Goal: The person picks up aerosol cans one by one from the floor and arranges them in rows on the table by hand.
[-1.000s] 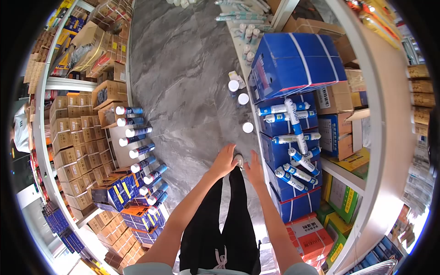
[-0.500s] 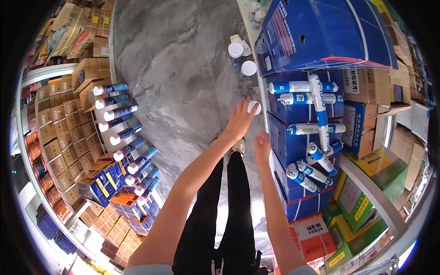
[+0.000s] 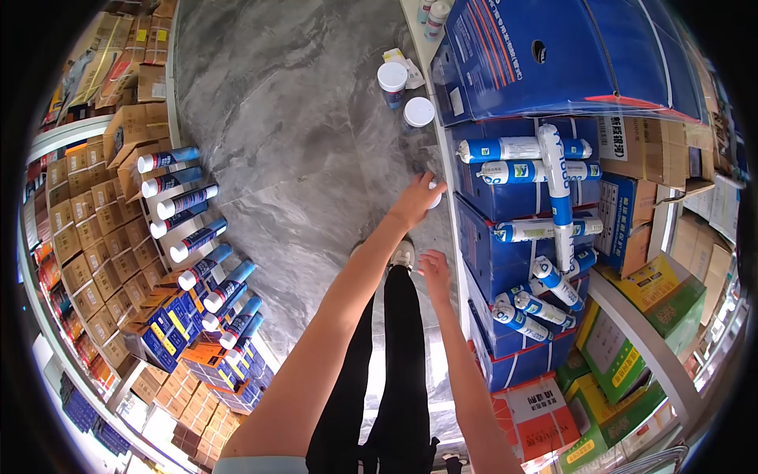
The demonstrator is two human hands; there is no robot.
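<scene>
My left hand [image 3: 416, 199] has its fingers wrapped round a white-capped can [image 3: 436, 193] on the floor beside the right shelf; most of the can is hidden. Lower and to the right, my right hand [image 3: 435, 274] hangs free, fingers apart and nothing in them. Two more white-lidded cans, one [image 3: 392, 84] and another [image 3: 419, 112], stand on the floor beyond my left hand. White and blue sausage-shaped tubes [image 3: 557, 186] lie across stacked blue boxes [image 3: 493, 265] at the right.
Several blue canisters with white caps [image 3: 188, 202] stand in rows along the left shelf. Cartons [image 3: 79, 272] fill that shelf. A large blue box [image 3: 553, 55] sits at the upper right, a red and white box [image 3: 537, 415] at the lower right. My shoe [image 3: 401, 254] is between my hands.
My left hand has reached forward to the nearest can and closed round it. My right hand has stayed back, its fingers now more spread. The view has moved closer to the right shelf.
</scene>
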